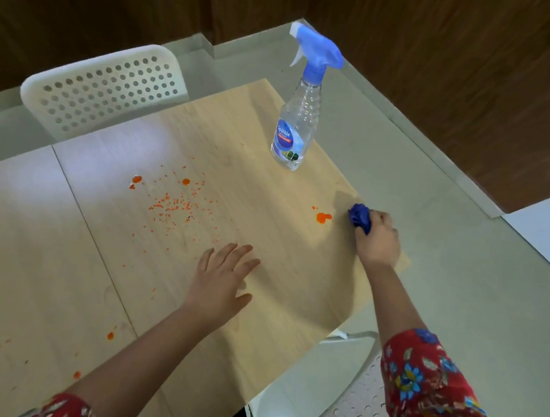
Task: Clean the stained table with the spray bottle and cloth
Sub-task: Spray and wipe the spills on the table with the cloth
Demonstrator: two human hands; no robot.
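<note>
Head view: a wooden table [264,240] carries orange stains [175,203] at centre. The spray bottle [295,124] stands upright at one o'clock. The right hand [378,238] grips a bunched blue cloth [360,216] at three o'clock, beside an orange blob [324,217]. The left hand [220,279] rests flat, fingers spread. Wiping unsprayed paint may smear it.

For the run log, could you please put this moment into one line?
right hand: grips blue cloth beside orange stain | left hand: open, over table | spray bottle: upright, unheld
</note>
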